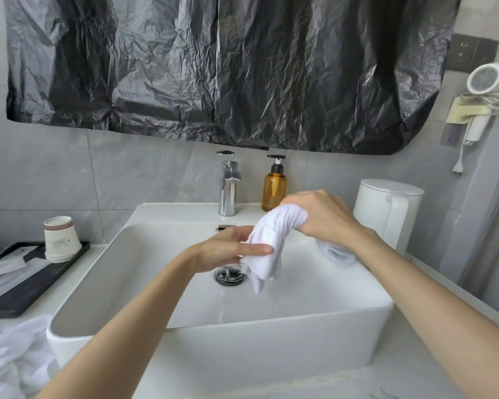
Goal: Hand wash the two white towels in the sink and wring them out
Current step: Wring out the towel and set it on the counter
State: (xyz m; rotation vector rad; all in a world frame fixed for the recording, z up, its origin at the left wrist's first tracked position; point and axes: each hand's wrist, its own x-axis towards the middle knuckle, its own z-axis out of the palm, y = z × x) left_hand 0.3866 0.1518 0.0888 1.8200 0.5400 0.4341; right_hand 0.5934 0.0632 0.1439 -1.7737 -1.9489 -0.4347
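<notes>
A white towel [271, 237] hangs rolled above the white sink [156, 318]. My right hand [320, 214] grips its upper end, fingers curled round it. My left hand [231, 249] holds the lower part, with fingers mostly straight along the cloth, over the drain [229, 275]. The towel's free end dangles below the left hand; another part of it droops behind my right wrist [336, 251]. A second white towel [10, 355] lies crumpled on the counter at the bottom left.
A chrome faucet [228, 185] and an amber pump bottle [273, 187] stand at the sink's back. A white kettle [386, 211] stands at the right. A black tray [20, 283] with stacked paper cups [61, 239] sits on the left. A hair dryer [487, 77] hangs on the wall.
</notes>
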